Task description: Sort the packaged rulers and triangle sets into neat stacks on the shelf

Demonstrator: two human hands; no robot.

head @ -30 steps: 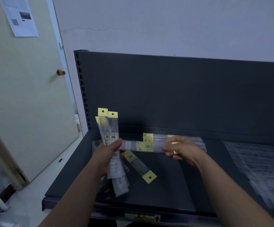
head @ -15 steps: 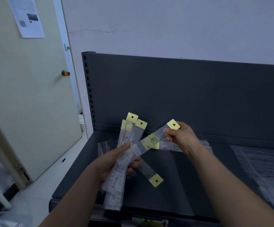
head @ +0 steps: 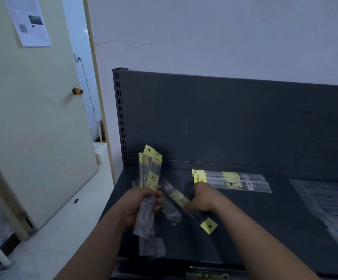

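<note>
1. We face a pale wall (head: 224,33). A cream door (head: 33,128) with a brass knob (head: 77,91) and a taped paper sheet (head: 30,21) stands to the left, and a dark grey metal shelf (head: 265,229) with an upright back panel (head: 224,122) is below us.
2. On the shelf, a flat stack of packaged rulers (head: 236,180), in clear sleeves with yellow header cards, lies near the back panel. Pale clear-wrapped packages (head: 329,205) are spread at the right.
3. Our left hand (head: 142,205) grips a fanned bundle of packaged rulers (head: 150,174), held upright with the yellow headers on top.
4. Our right hand (head: 202,197), apart from the left, sits low over a loose packaged ruler (head: 179,197) that lies diagonally between the hands.
5. Blur hides the right fingers, so we cannot tell whether they pinch or merely touch it. The right-hand packages are cut off by the frame edge.
</note>
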